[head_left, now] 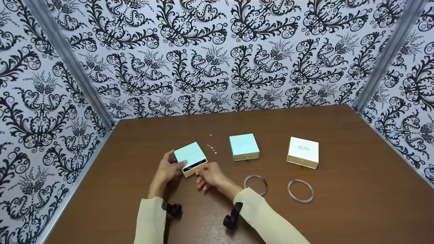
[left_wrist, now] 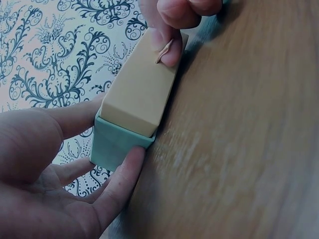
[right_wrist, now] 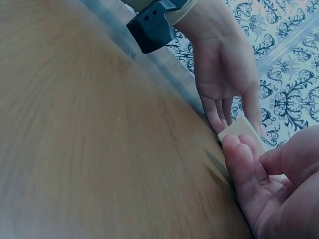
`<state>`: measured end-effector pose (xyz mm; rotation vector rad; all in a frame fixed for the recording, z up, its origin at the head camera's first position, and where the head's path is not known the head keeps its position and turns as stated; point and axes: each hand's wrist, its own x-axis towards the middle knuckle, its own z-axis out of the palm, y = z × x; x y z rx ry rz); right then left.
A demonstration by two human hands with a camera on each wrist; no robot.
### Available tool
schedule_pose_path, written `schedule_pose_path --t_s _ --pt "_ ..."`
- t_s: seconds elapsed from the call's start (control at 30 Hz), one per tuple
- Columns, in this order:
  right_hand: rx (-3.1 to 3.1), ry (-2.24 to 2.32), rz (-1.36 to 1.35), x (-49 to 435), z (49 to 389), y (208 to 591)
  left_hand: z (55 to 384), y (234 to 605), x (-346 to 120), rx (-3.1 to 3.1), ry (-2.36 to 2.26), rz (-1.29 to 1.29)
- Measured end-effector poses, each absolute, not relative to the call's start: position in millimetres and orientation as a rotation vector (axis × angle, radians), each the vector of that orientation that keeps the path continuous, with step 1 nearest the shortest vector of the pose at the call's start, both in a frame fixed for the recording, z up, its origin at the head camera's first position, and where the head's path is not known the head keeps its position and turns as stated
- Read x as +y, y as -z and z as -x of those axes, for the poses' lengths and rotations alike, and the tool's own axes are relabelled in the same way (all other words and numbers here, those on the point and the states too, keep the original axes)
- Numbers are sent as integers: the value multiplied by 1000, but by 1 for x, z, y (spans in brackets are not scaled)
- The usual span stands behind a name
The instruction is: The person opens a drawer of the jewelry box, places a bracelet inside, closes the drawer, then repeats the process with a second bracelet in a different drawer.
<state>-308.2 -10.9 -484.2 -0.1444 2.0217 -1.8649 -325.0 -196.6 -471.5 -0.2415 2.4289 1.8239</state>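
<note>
Right sleeve (head_left: 271,219) overlaps a ring (head_left: 254,176), left grip (head_left: 168,169) holding a turquoise box (head_left: 191,155), right grip (head_left: 211,175) pinching its tab (left_wrist: 164,52).

Scroll-patterned walls (head_left: 217,57), brown table (head_left: 352,203)

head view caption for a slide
Left hand grips a turquoise box, right hand at the front of its partly open drawer.

The held square turquoise box (head_left: 191,154) and its cream drawer (left_wrist: 134,89) look smooth, matt card, the broad brown tabletop (head_left: 356,169) slightly glossy wood.
</note>
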Motion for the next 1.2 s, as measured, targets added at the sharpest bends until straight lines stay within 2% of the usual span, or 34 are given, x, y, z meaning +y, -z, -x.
schedule_pose_path --t_s 1.2 --pt "2145 1823 126 -22 316 486 321 467 -198 2419 -1816 222"
